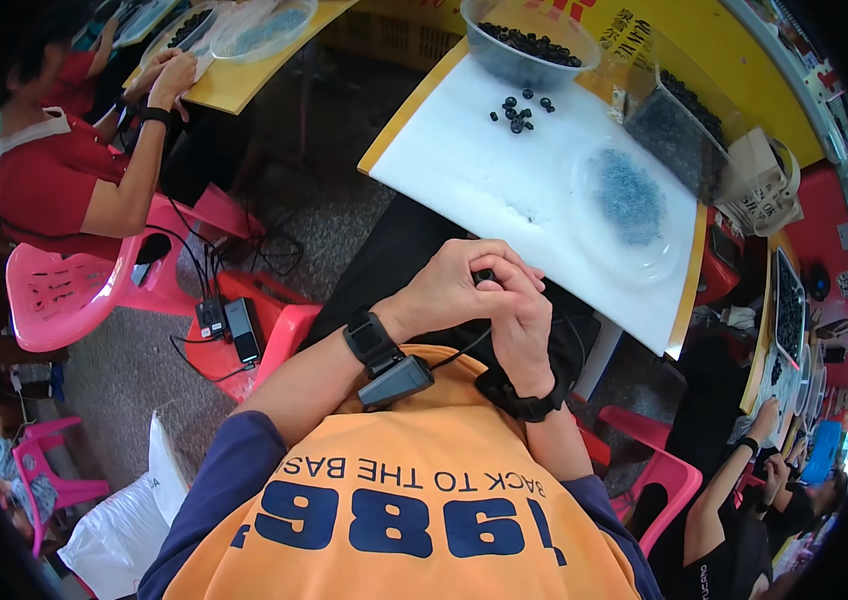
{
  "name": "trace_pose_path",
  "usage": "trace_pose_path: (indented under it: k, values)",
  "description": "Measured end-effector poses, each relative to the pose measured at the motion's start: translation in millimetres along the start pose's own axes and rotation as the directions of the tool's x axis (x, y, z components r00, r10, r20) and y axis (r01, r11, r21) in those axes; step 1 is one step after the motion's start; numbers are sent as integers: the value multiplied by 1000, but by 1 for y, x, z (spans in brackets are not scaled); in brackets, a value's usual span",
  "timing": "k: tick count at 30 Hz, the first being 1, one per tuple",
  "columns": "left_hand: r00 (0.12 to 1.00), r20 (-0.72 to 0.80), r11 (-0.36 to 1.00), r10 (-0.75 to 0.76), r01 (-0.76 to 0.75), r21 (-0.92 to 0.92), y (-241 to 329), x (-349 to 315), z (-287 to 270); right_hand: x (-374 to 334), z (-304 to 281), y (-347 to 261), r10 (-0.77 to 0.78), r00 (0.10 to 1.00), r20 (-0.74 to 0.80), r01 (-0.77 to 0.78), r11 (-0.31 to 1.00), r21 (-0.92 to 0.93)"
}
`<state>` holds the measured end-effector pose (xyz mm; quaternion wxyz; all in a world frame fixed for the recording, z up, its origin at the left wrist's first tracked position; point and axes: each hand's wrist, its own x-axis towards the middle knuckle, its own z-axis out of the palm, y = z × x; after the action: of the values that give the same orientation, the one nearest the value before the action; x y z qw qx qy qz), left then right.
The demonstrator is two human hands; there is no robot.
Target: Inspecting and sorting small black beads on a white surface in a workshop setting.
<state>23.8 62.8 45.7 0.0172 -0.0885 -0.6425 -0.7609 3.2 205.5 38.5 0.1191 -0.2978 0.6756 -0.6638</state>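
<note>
Close in front of my body, my left hand and my right hand are brought together with bent, overlapping fingers. A small black rounded piece shows between them, pinched by the fingertips. Which fingers press on it is partly hidden. Just beyond my hands is a table covered with a white sheet. Several loose black pieces lie on its far part. To the right, a clear round tray holds a spread of tiny pale blue bits.
A clear bowl of black pieces stands at the table's far edge, beside a clear bin with more. At left a person in red works by a pink chair. Cables and a power bank rest on a red stool.
</note>
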Motion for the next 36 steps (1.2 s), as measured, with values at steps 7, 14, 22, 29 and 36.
trace_pose_path:
  k: [7,14,22,29,36]
  values:
    - [999,28,999,36,-36,-12,9,3,-2,6,-4,-1,89,996,16,-90,983,157]
    - [961,-156,942,-230,179,-285,8,-4,-21,11,-20,-15,-56,998,15,57,998,-21]
    - [941,-127,911,-315,261,-320,22,-12,-17,5,-15,-11,65,989,-132,-41,983,176]
    - [913,-82,753,-399,275,-598,11,-14,-19,6,-21,-2,-37,989,-140,31,999,-42]
    - [895,-133,794,-425,298,-530,7,-13,-14,6,-22,-6,-227,955,-191,140,911,-387]
